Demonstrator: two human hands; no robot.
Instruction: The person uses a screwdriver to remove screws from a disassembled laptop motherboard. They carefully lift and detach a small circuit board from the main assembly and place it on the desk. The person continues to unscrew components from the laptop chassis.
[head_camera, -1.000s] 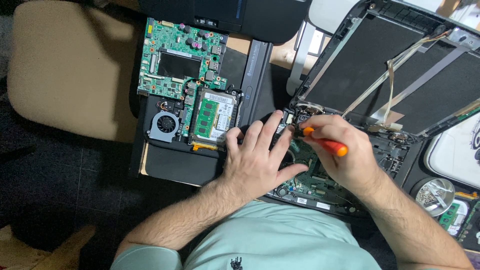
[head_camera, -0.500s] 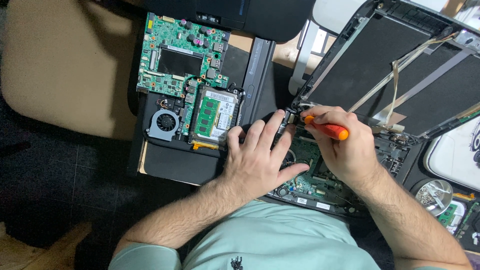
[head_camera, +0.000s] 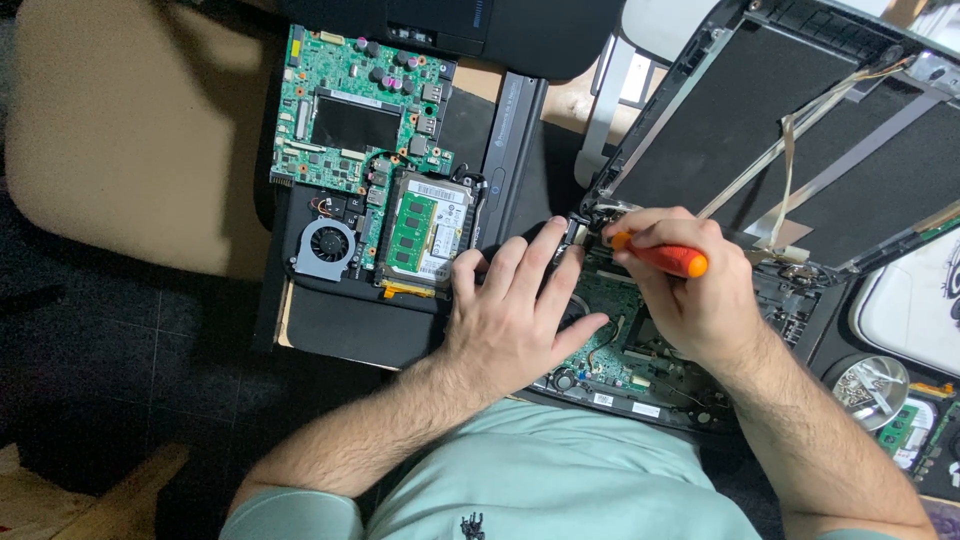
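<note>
My left hand (head_camera: 515, 315) lies flat on the base of an opened laptop (head_camera: 640, 370), fingers spread, fingertips near the left hinge (head_camera: 580, 222). My right hand (head_camera: 690, 290) grips an orange-handled screwdriver (head_camera: 665, 257), its tip pointing left at that hinge. The laptop's green board shows between my hands. Its lid (head_camera: 790, 140), stripped to a black back panel with flat cables, stands open behind my right hand.
A second dismantled laptop (head_camera: 375, 190) lies to the left with a green mainboard, fan and memory module exposed. A black device (head_camera: 460, 25) sits at the top edge. A round dish of screws (head_camera: 868, 385) stands at right. A tan chair seat (head_camera: 120, 130) is far left.
The view has shifted slightly. My right hand has tilted the screwdriver a little flatter at the hinge. My left hand stays pressed on the laptop base.
</note>
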